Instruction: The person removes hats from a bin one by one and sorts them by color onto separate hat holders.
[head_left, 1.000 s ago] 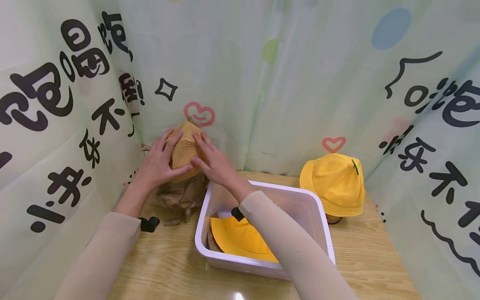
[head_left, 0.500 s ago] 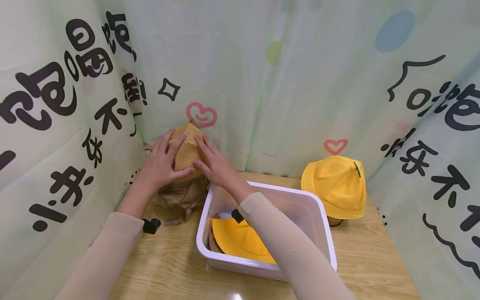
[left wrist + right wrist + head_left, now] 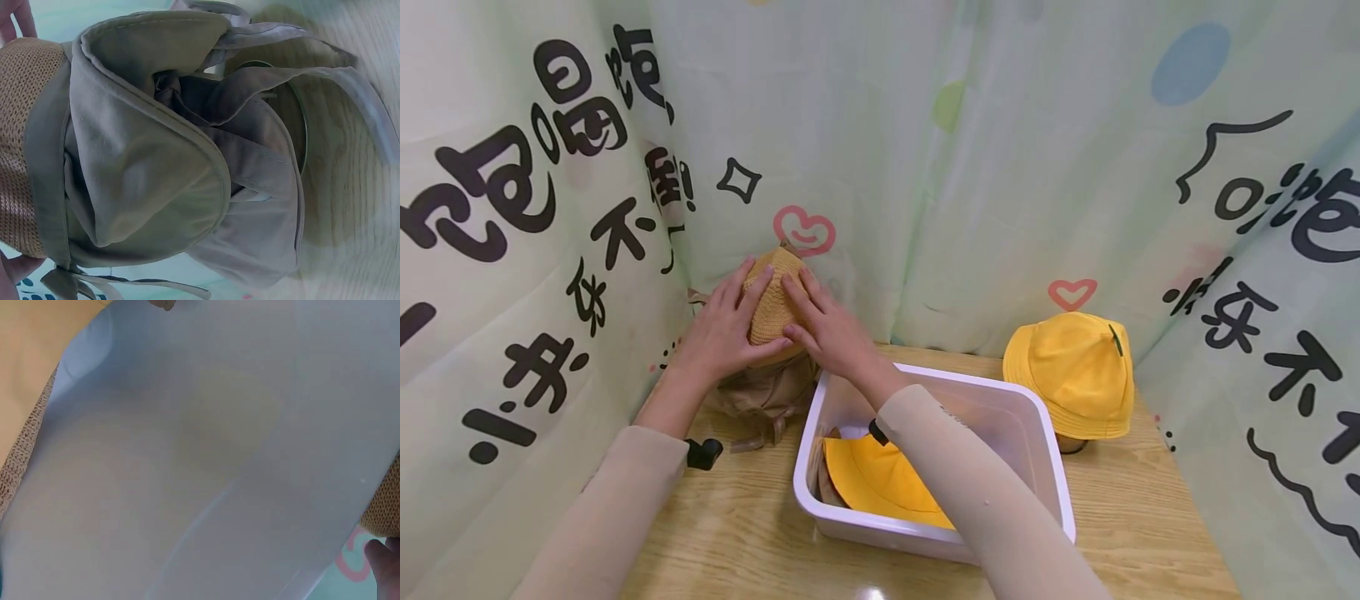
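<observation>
Woven hat [image 3: 771, 310] sits under spread left hand [image 3: 721, 327] and spread right hand [image 3: 831, 327], now closer together.

- The left hand [image 3: 718, 335] and right hand [image 3: 837, 331] are covering parts of the tan hat [image 3: 772, 312].
- The right sleeve [image 3: 992, 492] is hiding part of the yellow hat [image 3: 880, 479] in the tub [image 3: 887, 542].
- The right wrist view is cutting off the right hand.

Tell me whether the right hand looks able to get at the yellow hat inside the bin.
Likely yes. The white bin is open on top and the right sleeve passes over it, so the yellow hat inside looks unblocked; the right hand would first have to leave the tan woven hat.
</observation>
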Demonstrator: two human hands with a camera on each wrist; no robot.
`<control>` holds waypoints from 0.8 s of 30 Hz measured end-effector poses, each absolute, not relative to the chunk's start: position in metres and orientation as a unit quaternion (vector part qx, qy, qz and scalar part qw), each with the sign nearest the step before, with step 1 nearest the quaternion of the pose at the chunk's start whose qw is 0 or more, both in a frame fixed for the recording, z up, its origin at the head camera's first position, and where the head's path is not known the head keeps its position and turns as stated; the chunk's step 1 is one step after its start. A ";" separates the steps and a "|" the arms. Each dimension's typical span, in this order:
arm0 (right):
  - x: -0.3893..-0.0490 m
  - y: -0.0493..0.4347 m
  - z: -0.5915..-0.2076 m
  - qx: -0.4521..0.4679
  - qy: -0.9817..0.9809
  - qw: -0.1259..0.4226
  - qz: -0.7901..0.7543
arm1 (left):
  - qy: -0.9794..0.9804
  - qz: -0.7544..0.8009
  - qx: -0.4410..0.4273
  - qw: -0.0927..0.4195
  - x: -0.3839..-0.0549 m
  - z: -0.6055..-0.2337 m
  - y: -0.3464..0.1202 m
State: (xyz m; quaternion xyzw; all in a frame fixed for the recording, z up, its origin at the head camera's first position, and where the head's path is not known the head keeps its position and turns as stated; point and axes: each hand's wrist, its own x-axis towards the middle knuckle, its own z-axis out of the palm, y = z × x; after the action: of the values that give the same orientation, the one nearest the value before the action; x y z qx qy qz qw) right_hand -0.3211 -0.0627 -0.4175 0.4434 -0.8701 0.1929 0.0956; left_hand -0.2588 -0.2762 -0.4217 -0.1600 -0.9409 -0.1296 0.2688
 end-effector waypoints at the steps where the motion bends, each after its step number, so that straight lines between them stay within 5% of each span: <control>1: -0.321 -0.063 -0.418 0.443 -0.871 0.091 0.193 | -0.941 -0.131 -0.160 0.269 -0.259 -0.422 -0.277; 24: -0.326 -0.070 -0.423 0.416 -0.882 -0.023 0.220 | -0.942 -0.165 -0.142 0.255 -0.266 -0.440 -0.281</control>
State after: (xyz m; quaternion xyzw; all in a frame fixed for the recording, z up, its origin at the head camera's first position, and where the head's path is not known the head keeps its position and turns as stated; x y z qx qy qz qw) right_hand -0.3264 -0.0700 -0.4233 0.4162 -0.8821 0.2195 -0.0228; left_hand -0.2655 -0.2811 -0.4402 -0.1417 -0.9422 -0.1654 0.2546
